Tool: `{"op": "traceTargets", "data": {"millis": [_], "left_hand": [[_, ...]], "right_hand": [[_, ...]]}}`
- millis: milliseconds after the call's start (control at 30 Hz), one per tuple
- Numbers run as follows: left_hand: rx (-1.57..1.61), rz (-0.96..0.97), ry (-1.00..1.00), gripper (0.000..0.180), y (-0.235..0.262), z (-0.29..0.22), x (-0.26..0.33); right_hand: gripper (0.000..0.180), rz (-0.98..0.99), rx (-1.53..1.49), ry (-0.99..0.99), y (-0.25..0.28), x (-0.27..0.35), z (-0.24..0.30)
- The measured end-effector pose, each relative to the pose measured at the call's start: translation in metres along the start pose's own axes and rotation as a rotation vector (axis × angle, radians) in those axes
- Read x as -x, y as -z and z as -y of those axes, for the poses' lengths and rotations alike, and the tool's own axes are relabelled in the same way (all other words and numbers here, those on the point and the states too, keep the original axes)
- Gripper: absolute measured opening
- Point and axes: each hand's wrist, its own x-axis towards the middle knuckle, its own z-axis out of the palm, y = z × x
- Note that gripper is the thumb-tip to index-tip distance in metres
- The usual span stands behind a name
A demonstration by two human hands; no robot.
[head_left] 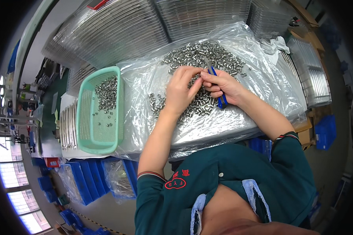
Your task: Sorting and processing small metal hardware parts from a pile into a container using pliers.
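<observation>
Over the middle of the table (262, 129), both hands meet above a clear plastic sheet (153, 78) strewn with small metal parts (219, 55). Left hand (180, 92), fingers curled in, pinching what looks like one of those little pieces right at the tips, though the piece itself is too small to make out. Right hand (223, 84), fingers clamped around a blue-handled tool (217, 84), its metal nose pointing up and away toward the heap, its handle end poking out below the palm. Fingertips of both hands touching. Off to the person's left, a mint-green basket (82, 113) sits just beside the sheet, with a scatter of the same metal parts inside.
</observation>
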Motion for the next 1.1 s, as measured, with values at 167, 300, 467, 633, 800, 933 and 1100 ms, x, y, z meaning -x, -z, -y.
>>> {"op": "traceTargets", "data": {"millis": [167,300,467,633,800,933,1100], "left_hand": [[0.137,-0.118,0.191,0.008,0.004,-0.002,0.003],[0.102,-0.191,0.25,0.015,0.01,0.006,0.005],[0.144,-0.228,0.205,0.009,0.002,-0.004,-0.003],[0.06,-0.059,0.035,0.017,0.0,-0.004,-0.001],[0.05,-0.077,0.06,0.015,0.0,-0.003,0.0],[0.053,-0.083,0.083,0.014,0.0,-0.004,0.0],[0.063,-0.071,0.099,0.018,-0.001,-0.003,0.0]], "right_hand": [[0.027,0.033,-0.137,-0.036,0.004,0.0,0.002],[0.027,0.013,-0.154,-0.065,0.001,0.0,0.004],[0.024,0.022,-0.157,-0.054,0.002,0.0,0.003],[0.018,0.03,-0.152,-0.03,0.004,-0.001,0.001],[0.016,0.047,-0.176,-0.029,0.004,0.0,0.0],[0.015,0.037,-0.154,-0.027,0.003,0.0,0.001],[0.016,0.04,-0.141,-0.019,0.006,-0.001,0.0]]}}
